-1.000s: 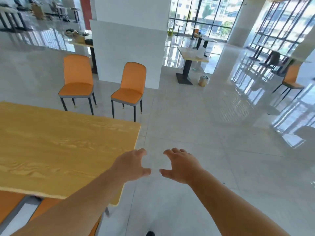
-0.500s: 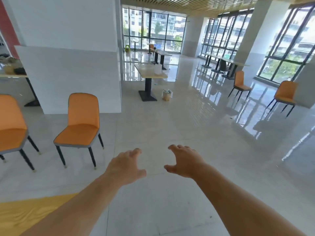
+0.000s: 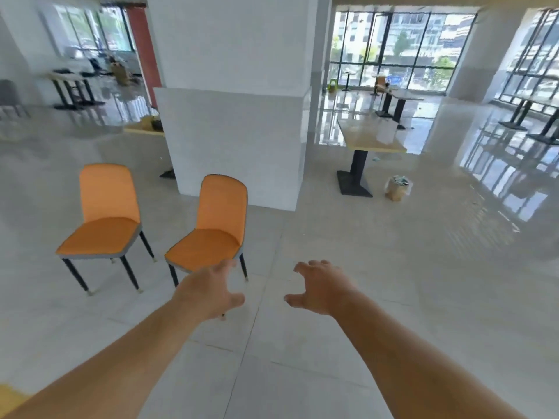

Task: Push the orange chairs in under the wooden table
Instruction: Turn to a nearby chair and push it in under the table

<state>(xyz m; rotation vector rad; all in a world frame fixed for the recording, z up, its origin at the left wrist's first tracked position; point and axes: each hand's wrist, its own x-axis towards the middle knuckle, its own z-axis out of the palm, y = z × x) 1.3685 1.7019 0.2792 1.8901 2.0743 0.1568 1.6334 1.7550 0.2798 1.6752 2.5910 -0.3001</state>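
**Both orange chairs back in view**

Swinging left since the last frame, the view now holds two chairs before the white pillar [image 3: 236,140]. Right chair [image 3: 211,234] sits just beyond the left hand [image 3: 208,293]; left chair [image 3: 104,225] stands beside it. Right hand [image 3: 322,287] hovers; fingers on both spread, empty. Only a corner of the bench [image 3: 7,399] shows, well apart from the pillar.

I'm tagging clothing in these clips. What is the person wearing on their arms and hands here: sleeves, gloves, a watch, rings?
Nothing shows. Both forearms are bare right to the bottom edge of the picture, with no sleeve or cuff in view. The left hand and the right hand have no gloves, and neither wrist carries a watch or band. No rings show on the fingers, though the picture is slightly blurred.
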